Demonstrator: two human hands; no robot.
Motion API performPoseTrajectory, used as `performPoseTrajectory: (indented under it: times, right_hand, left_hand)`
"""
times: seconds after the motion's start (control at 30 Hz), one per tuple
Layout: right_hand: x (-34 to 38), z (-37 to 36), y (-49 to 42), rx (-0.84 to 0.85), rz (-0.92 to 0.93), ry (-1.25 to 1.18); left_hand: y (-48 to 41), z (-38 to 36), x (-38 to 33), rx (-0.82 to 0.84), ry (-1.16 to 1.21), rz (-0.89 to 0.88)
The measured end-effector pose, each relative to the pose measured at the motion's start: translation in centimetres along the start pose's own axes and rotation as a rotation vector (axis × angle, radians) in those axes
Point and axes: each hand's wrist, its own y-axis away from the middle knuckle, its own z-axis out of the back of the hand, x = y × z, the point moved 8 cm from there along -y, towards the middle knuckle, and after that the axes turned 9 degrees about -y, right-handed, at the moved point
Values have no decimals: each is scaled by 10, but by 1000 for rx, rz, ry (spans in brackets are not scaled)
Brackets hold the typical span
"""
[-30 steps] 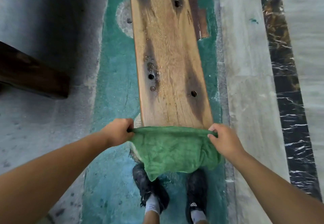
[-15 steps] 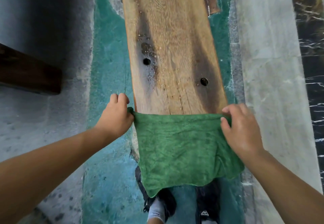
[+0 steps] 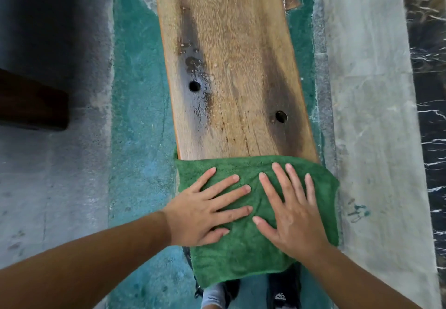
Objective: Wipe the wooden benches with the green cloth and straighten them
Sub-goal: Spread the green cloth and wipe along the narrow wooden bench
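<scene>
I see my left hand (image 3: 205,214) and right hand (image 3: 292,214) pressed flat, fingers spread, on the green cloth (image 3: 255,255), which covers the near end of the wooden bench (image 3: 236,67). The bench's far end is cut off; my shoes (image 3: 282,294) are mostly hidden beneath the cloth.

Green cloth (image 3: 255,255) draped over wet bench (image 3: 236,72) end
</scene>
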Motion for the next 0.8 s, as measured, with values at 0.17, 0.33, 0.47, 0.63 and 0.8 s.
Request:
performPoseTrajectory:
  times: [0.17, 0.33, 0.47, 0.63, 0.8]
  right_hand:
    - [-2, 5, -26, -35, -64, 67]
    - [-3, 16, -71, -75, -105, 78]
    - [3, 26, -106, -111, -150, 82]
    - [11, 38, -154, -147, -206, 87]
    - [21, 50, -204, -166, -236, 97]
  left_hand:
    - [-13, 4, 45, -19, -11, 10]
    - [-26, 12, 95, -38, -50, -24]
    - [-38, 18, 130, -77, -78, -59]
    - [-52, 21, 184, -110, -99, -90]
    - [-56, 16, 234, -156, -121, -92]
